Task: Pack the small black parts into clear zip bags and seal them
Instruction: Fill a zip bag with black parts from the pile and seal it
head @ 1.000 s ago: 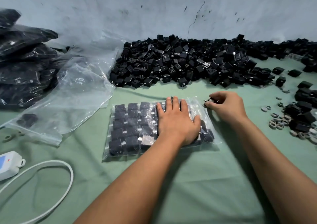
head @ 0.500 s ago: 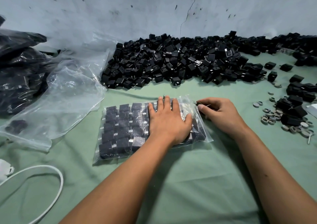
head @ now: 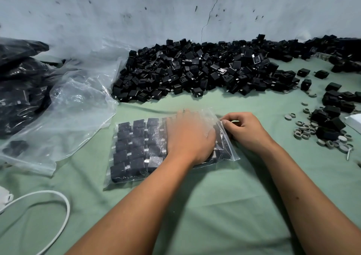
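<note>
A clear zip bag (head: 136,149) lies flat on the green cloth, filled with rows of small black parts. My left hand (head: 190,137) rests palm down on the bag's right half, fingers together and flat. My right hand (head: 244,130) pinches the bag's zip edge (head: 224,126) at its right end between thumb and fingers. A large heap of loose black parts (head: 195,71) lies behind the bag along the wall.
Empty clear bags (head: 64,114) are piled at the left, beside filled dark bags (head: 17,83). More black parts (head: 332,118) and several small grey rings (head: 304,128) lie at the right. A white cable (head: 62,215) curls at the lower left.
My right hand has shifted from the bag's far right corner a little down along the zip edge, pinching it. My left hand stays pressed on the bag.
</note>
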Available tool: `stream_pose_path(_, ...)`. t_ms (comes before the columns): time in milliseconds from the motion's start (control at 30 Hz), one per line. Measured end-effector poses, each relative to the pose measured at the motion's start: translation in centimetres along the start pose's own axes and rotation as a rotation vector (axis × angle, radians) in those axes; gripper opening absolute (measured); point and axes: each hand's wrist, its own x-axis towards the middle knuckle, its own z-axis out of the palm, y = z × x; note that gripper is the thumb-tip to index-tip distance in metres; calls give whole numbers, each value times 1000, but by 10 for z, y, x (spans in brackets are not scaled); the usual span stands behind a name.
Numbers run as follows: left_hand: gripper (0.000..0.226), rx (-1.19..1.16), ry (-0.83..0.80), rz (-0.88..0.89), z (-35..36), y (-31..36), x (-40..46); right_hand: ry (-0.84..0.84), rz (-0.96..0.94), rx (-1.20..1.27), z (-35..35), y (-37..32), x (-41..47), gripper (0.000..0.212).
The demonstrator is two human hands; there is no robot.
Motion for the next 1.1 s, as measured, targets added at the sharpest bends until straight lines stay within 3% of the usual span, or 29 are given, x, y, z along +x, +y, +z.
stream_pose_path(333, 84, 7, -6, 5, -1, 0, -1, -54, -28, -9, -3, 3, 0, 17)
stream_pose_path(500, 84, 8, -7, 4, -2, 0, -1, -85, 0, 170, 0, -3, -2, 12)
stream_pose_path(700, 84, 5, -11, 5, -3, 1, -2, -91, -31, 205, 3, -3, -1, 12)
stream_pose_path(933, 84, 3, -6, 5, -2, 1, -1, -52, -141, 87, 9, 1, 7, 15)
stream_pose_path(1100, 83, 7, -6, 5, -2, 0, -1, 28, -115, 211, 10, 2, 7, 16)
